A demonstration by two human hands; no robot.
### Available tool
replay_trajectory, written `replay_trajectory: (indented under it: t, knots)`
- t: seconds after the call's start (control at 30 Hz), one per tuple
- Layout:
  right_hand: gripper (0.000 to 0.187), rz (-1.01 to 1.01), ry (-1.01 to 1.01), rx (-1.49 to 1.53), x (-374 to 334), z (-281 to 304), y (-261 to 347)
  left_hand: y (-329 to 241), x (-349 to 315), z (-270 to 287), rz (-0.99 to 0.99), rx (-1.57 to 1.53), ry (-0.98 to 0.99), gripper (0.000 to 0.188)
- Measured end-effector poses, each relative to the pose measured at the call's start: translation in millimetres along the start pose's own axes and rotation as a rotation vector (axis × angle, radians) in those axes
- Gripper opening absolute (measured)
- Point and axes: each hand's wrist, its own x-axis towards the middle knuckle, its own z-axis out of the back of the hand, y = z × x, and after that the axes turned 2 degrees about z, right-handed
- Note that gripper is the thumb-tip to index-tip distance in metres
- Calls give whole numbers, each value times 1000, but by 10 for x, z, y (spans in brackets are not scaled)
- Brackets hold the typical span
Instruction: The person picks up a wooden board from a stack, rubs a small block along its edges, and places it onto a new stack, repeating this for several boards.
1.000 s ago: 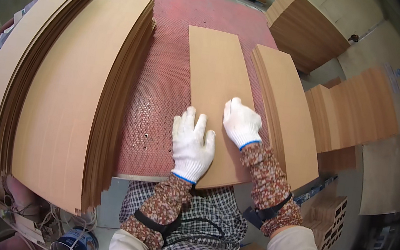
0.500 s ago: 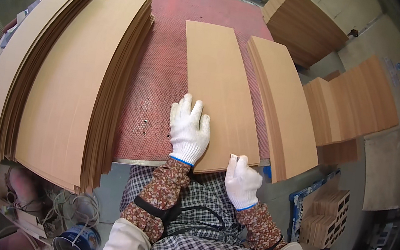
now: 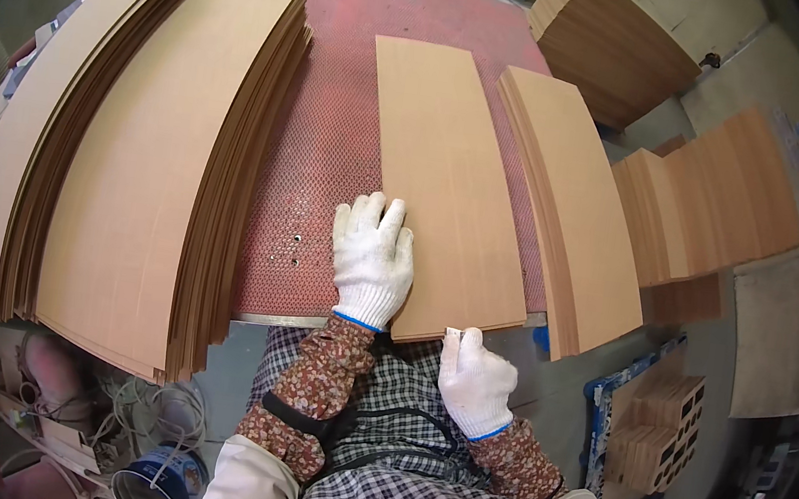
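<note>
A long light-brown wooden board (image 3: 453, 186) lies lengthwise on the red mesh-patterned table (image 3: 328, 139), its near end at the table's front edge. At least one more sheet shows beneath it at that end. My left hand (image 3: 373, 256), in a white knit glove, rests on the board's left edge, fingers stretched forward. My right hand (image 3: 477, 386), gloved alike, is closed just below the board's near edge. A small white piece (image 3: 453, 333) shows at its fingertips; most of it is hidden, so its kind is unclear.
Two tall board stacks (image 3: 148, 166) (image 3: 59, 114) stand on the left of the table. A lower stack (image 3: 577, 202) lies to the right. Beyond are more board piles (image 3: 719, 201), a blue pallet (image 3: 599, 417) with block pieces, and a bucket (image 3: 157, 480) with cords at lower left.
My right hand has moved slightly left and toward me, off the board's near edge. My left hand has shifted a little left along the board's edge.
</note>
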Motion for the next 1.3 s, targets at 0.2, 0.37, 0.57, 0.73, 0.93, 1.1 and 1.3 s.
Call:
replay_trajectory:
  t: [0.2,0.37,0.57,0.73,0.93,1.1,1.3]
  knots:
    - [29,-4,57,-24,137,50,67,58,77,-14,-10,10,11,25]
    - [27,14,143,-12,500,-2,39,61,62,-46,-7,22,12,24]
    - [29,0,195,-53,1707,-308,21,104,126,-93,12,28,7,31]
    - [36,-48,246,-85,2777,-481,11,87,142,-106,53,-25,71,40]
    - [39,-75,294,-58,3891,-489,109,23,253,82,56,-20,96,40]
    - [37,-35,236,-43,4182,-638,-131,-271,-86,115,86,-38,173,41]
    - [39,-61,222,20,4324,-608,-196,-527,-548,229,118,-92,257,49]
